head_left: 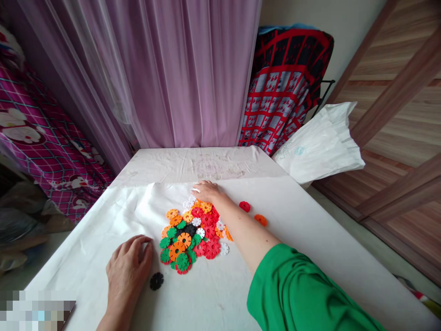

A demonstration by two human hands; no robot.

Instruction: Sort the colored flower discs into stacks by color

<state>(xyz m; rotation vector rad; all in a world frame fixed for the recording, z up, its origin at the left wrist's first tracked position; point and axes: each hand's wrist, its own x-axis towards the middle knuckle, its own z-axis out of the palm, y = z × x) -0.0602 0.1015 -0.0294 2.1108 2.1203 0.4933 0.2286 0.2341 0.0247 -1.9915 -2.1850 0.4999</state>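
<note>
A loose pile of plastic snowflake discs (207,219) in red, orange, green, black and white lies mid-table, notched round the rims. My right hand (207,190) reaches over to the far end of the pile, its fingers bent round a white snowflake disc (196,189); the fingertips are partly hidden. Other white discs (189,202) lie just below that hand. My left hand (130,262) rests on the table left of the pile, fingers loosely bent and holding nothing. Close to its right side is a single black snowflake disc (156,281), apart from the pile.
Right of my forearm lie a red disc (244,206) and an orange disc (261,220). A white cloth (103,220) covers the table. A white bag (320,142) stands at the right edge, a purple curtain (186,73) hangs behind, and a pixelated patch fills the lower left corner.
</note>
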